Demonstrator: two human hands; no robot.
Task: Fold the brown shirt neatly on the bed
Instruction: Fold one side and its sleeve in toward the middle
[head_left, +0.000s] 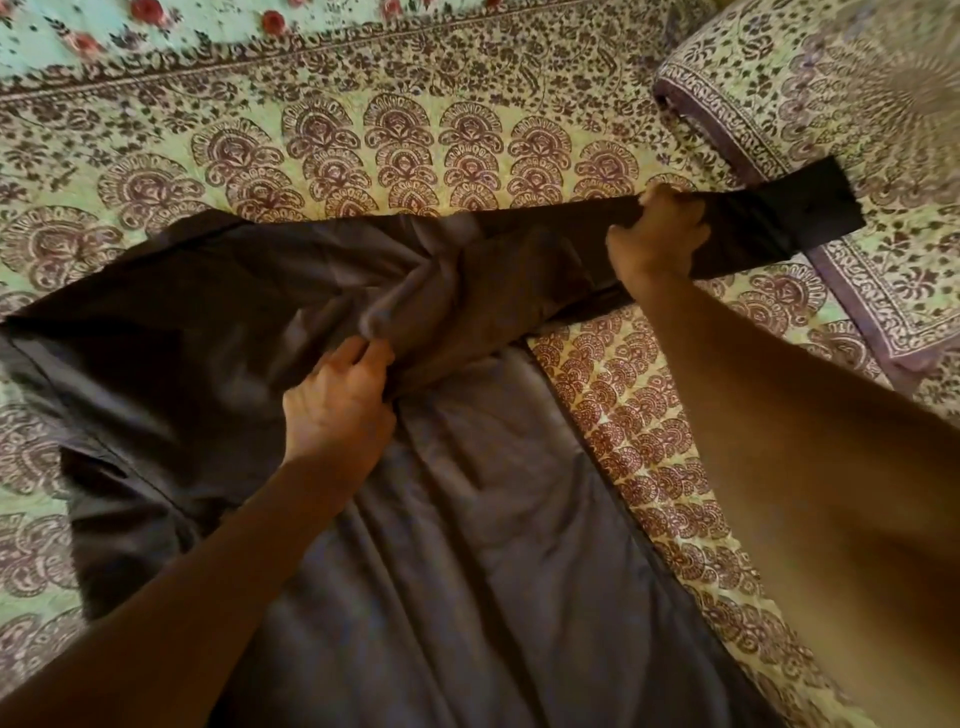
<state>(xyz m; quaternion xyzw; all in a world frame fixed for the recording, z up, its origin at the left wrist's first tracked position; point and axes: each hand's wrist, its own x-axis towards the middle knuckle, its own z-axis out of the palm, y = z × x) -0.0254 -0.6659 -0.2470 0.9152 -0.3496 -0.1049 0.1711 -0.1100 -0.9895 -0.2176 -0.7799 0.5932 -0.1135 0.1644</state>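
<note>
Brown shirt on bed, left hand gripping middle, right hand gripping sleeve

Bedspread: pale green-yellow cloth printed all over with rows of maroon fan-shaped motifs; a band of small dark leaf-and-vine print runs along its far edge.

Pillow: far right corner, cover in a matching dark floral print with a purple-edged border, lying on the bedspread.

Floral cloth: far left, beyond the leaf border; light mint ground with red roses and dark sprigs, blurred.
</note>
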